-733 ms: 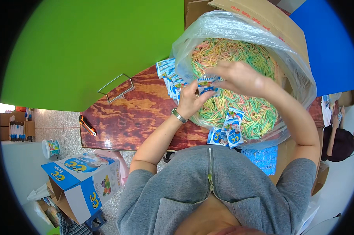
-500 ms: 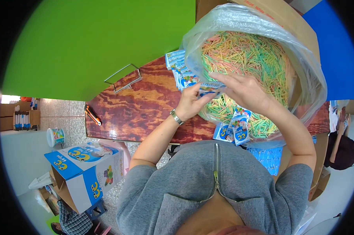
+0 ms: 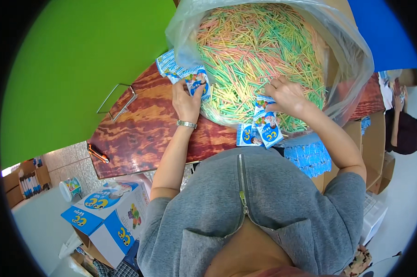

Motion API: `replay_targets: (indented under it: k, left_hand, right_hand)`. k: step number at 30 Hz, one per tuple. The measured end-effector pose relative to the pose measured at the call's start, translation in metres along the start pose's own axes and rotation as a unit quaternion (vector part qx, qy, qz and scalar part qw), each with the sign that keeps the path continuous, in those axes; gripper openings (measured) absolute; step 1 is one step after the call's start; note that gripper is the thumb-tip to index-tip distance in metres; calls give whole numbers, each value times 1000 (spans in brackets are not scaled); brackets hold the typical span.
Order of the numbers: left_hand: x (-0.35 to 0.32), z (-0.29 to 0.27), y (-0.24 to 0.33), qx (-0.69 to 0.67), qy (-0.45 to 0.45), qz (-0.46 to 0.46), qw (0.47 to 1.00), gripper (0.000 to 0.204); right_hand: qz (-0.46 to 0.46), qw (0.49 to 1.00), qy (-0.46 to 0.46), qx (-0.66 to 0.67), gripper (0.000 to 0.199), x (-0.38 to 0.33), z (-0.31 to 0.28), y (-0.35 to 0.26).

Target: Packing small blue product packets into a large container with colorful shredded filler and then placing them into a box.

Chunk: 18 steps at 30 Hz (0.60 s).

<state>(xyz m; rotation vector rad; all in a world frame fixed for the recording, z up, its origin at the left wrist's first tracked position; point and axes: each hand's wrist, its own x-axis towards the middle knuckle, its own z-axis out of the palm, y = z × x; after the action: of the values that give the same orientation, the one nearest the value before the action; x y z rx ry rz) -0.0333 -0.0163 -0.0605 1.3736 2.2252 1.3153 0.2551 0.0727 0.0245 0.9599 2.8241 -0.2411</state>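
My left hand (image 3: 186, 104) has its thumb and fingers closed on a small blue-and-white packet (image 3: 204, 94), laid at the near end of an overlapping row of like packets (image 3: 168, 63). To the right, my right hand (image 3: 288, 98) pinches the upper edge of another packet (image 3: 262, 102). That one lies over a few more small packets (image 3: 269, 132) at the bag's near rim. Between and beyond my hands, a large clear plastic bag (image 3: 183, 39) gapes wide, full of thin pastel sticks (image 3: 245, 51) in pink, yellow and green.
The glossy red-brown table (image 3: 146, 124) carries a metal wire stand (image 3: 117, 101) and an orange-black utility knife (image 3: 98, 153). A green panel (image 3: 79, 69) rises at the left. Below it stands a printed carton (image 3: 111, 217). Another person (image 3: 406, 131) sits at far right.
My hands have parted: the left carried a packet to the row's end, the right came down to the packets by the bag's rim. The view has shifted too.
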Motion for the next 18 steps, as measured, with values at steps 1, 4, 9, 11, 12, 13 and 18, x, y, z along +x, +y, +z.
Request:
replay_targets:
  k: [1, 4, 9, 11, 12, 13, 18]
  left_hand:
    - [-2, 3, 2, 34, 25, 39, 998, 55]
    - [-1, -3, 11, 63, 20, 18, 998, 65]
    - [-3, -5, 15, 92, 83, 138, 983, 64]
    - [-7, -9, 29, 112, 89, 197, 970, 61]
    - [-7, -9, 32, 113, 88, 197, 970, 61]
    - [-8, -9, 35, 105, 78, 212, 969, 60]
    - [-12, -8, 48, 79, 52, 242, 966, 57]
  right_hand:
    - [6, 1000, -2, 2, 46, -2, 5, 2]
    - [1, 997, 70, 16, 37, -3, 11, 8]
    - [-14, 999, 11, 32, 24, 2, 7, 22]
    - [0, 1000, -10, 27, 25, 3, 8, 22]
    - [16, 1000, 19, 2, 28, 3, 7, 21]
    - [31, 998, 48, -22, 31, 5, 5, 18]
    - [-53, 994, 87, 40, 39, 0, 4, 3]
